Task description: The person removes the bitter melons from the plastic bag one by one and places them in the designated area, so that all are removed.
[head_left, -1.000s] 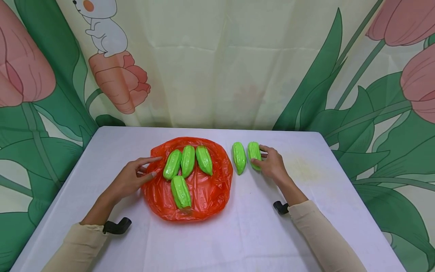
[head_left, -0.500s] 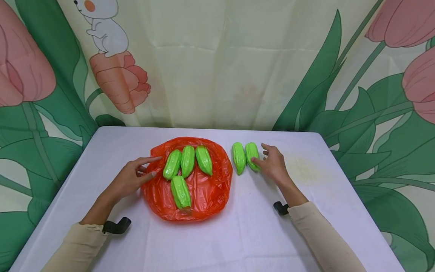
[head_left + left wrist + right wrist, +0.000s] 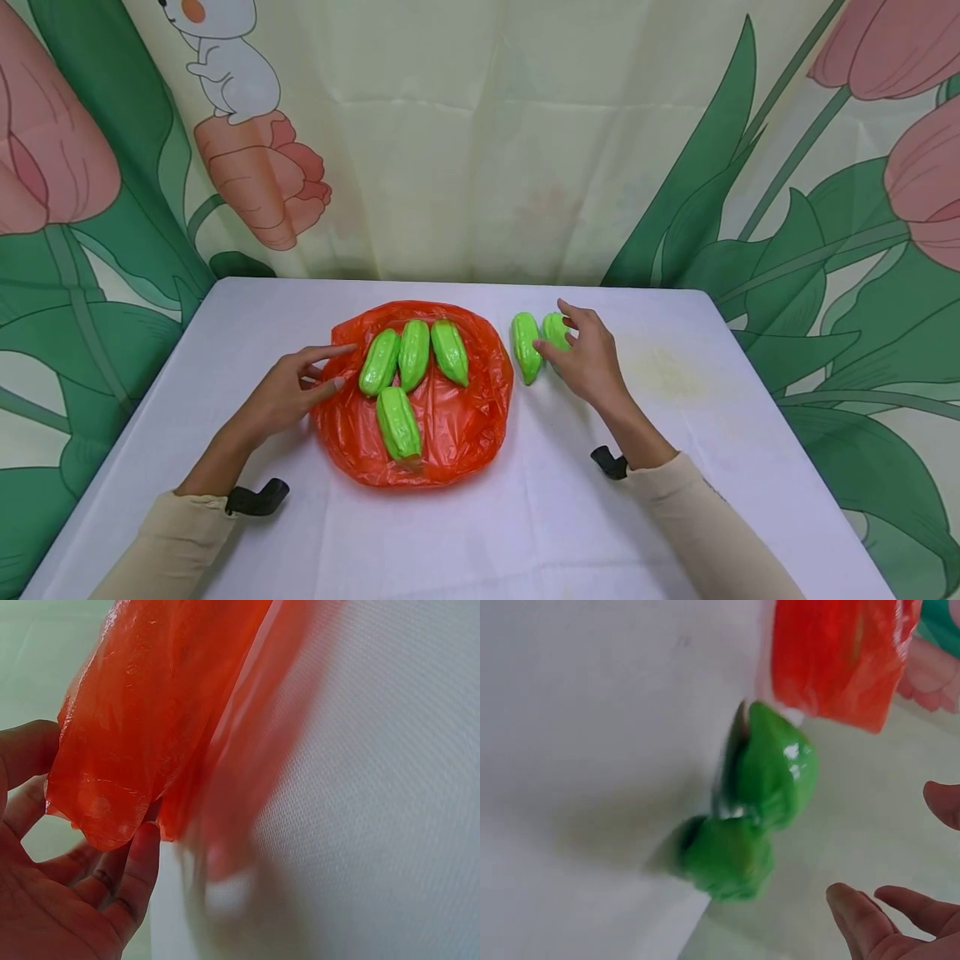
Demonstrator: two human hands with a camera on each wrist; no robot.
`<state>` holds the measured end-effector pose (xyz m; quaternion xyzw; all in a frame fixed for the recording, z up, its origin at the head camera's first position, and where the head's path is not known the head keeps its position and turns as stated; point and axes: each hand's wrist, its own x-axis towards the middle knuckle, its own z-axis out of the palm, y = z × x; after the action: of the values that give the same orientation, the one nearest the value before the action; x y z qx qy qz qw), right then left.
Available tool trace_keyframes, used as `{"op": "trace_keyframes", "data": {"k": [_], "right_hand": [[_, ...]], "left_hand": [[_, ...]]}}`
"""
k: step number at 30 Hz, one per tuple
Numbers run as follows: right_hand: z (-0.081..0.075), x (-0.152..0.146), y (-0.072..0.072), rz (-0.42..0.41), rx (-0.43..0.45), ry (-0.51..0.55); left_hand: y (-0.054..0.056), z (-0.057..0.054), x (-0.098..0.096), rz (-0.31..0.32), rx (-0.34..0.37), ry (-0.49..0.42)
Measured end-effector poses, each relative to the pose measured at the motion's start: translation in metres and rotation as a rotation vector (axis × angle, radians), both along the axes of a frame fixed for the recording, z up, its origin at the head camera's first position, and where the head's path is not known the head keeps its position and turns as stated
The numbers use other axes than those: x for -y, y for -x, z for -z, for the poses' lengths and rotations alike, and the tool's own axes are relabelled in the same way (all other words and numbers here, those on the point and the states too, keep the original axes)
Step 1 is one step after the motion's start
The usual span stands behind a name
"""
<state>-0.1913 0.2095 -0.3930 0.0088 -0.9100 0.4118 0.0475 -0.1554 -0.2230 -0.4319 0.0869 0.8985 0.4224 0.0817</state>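
Note:
My left hand (image 3: 279, 402) holds the rim of a red plastic bag (image 3: 465, 425), which lies spread into a wide round shape. In the left wrist view the fingers (image 3: 139, 874) lie about the bag's edge. Inside it are several glossy green ridged gourds; one gourd (image 3: 399, 423) lies nearer me than the rest. Right of the bag, two more gourds sit side by side on the table: the left gourd (image 3: 527, 354) and the right gourd (image 3: 554, 328). Over the right one, partly hiding it, hovers my right hand (image 3: 592, 358), fingers spread and holding nothing.
A white cloth covers the table (image 3: 420, 542). Behind it hangs a curtain (image 3: 480, 167) printed with tulips and a rabbit. A black wrist mount (image 3: 258, 498) sticks out by the left sleeve.
The right gourd has shifted slightly left towards its neighbour. My right hand has let go of it and moved a little left over it. The left hand stays at the bag's rim.

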Motion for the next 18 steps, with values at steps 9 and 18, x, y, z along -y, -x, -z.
{"op": "trace_keyframes", "data": {"k": [9, 18], "right_hand": [[-0.008, 0.031, -0.013, -0.085, -0.042, 0.027], [-0.007, 0.054, -0.015, -0.148, -0.040, 0.046]], "left_hand": [[0.001, -0.001, -0.001, 0.001, -0.002, 0.002], [0.001, -0.002, -0.002, 0.009, 0.003, -0.013]]}}
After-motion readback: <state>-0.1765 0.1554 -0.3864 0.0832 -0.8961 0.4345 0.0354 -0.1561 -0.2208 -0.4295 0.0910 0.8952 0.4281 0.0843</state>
